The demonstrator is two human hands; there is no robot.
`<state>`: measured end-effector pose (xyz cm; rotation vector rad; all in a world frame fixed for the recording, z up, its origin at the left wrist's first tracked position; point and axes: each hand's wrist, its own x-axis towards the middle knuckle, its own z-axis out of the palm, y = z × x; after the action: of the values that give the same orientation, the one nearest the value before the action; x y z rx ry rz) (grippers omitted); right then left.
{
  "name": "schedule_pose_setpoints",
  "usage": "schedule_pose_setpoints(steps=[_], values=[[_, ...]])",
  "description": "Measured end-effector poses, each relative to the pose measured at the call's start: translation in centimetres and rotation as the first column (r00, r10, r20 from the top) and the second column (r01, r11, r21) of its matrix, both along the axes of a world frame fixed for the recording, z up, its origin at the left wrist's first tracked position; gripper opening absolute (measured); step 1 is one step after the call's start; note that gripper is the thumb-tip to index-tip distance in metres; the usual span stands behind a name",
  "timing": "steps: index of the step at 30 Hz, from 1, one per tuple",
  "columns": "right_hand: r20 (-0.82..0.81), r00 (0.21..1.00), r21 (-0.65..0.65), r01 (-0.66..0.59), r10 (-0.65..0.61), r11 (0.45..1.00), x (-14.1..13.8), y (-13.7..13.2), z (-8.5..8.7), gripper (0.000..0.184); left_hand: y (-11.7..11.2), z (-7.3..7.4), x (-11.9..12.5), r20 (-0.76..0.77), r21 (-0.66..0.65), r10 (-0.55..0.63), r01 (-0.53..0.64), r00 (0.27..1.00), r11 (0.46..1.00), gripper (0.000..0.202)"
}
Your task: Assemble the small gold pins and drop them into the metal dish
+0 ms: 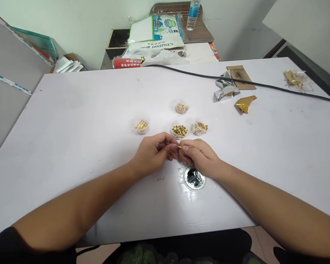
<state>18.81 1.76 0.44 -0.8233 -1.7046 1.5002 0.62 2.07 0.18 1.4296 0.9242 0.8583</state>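
Note:
My left hand [159,152] and my right hand [198,154] meet over the middle of the white table, thumbs and forefingers pinched. Between the fingertips shows a thin gold-coloured metal pin [179,146]; both hands grip it, one at each end. The fingers hide most of it. Just beyond the hands stands a clear cup of short gold metal pieces [179,130]. To its right is a cup of mixed gold and pale pieces [200,128], and to its left a cup of longer gold pins [142,126]. Farther back sits a cup of pale gold pieces [182,107].
A round metal-rimmed insert [194,178] lies in the tabletop below my right hand. A black cable [192,73] crosses the back, near silver foil [227,91], gold foil [246,104], brown card [242,77] and a clear bag [295,79]. Behind stands a water bottle [193,14].

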Motion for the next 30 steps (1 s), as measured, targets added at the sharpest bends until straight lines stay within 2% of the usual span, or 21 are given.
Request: schedule_pose_setpoints(steps=[6, 9, 14, 17, 20, 24, 30], values=[[0.041, 0.999, -0.029, 0.020, -0.018, 0.999, 0.2, 0.0, 0.1, 0.032, -0.1, 0.4, -0.2, -0.059, 0.009, -0.082, 0.083, 0.995, 0.997, 0.030], [0.054, 0.999, -0.006, -0.003, 0.004, 1.000, 0.3, 0.0, 0.0, 0.034, 0.0, 0.8, -0.4, -0.035, -0.042, -0.115, 0.113, 0.993, 0.993, 0.038], [0.051, 0.998, 0.013, -0.029, 0.029, 0.999, 0.2, 0.1, 0.0, 0.034, 0.4, 1.0, -0.6, 0.188, -0.250, -0.111, 0.156, 0.976, 0.955, 0.043], [0.043, 0.999, -0.008, -0.023, 0.023, 1.000, 0.2, 0.1, 0.1, 0.033, 0.7, 0.7, -0.5, 0.324, -0.311, -0.078, 0.184, 0.943, 0.932, 0.039], [-0.016, 1.000, -0.061, -0.014, 0.013, 0.998, 0.2, 0.1, 0.0, 0.031, 0.8, 0.3, -0.4, 0.387, -0.319, -0.076, 0.211, 0.919, 0.924, 0.032], [-0.070, 0.998, -0.086, -0.010, 0.004, 0.996, 0.1, 0.1, 0.0, 0.032, 0.8, 0.2, -0.4, 0.375, -0.310, -0.090, 0.216, 0.923, 0.926, 0.029], [0.031, 0.999, -0.040, -0.009, 0.011, 0.999, 0.3, 0.1, 0.1, 0.033, 0.6, 0.4, -0.6, 0.287, -0.211, -0.163, 0.228, 0.944, 0.951, 0.021]])
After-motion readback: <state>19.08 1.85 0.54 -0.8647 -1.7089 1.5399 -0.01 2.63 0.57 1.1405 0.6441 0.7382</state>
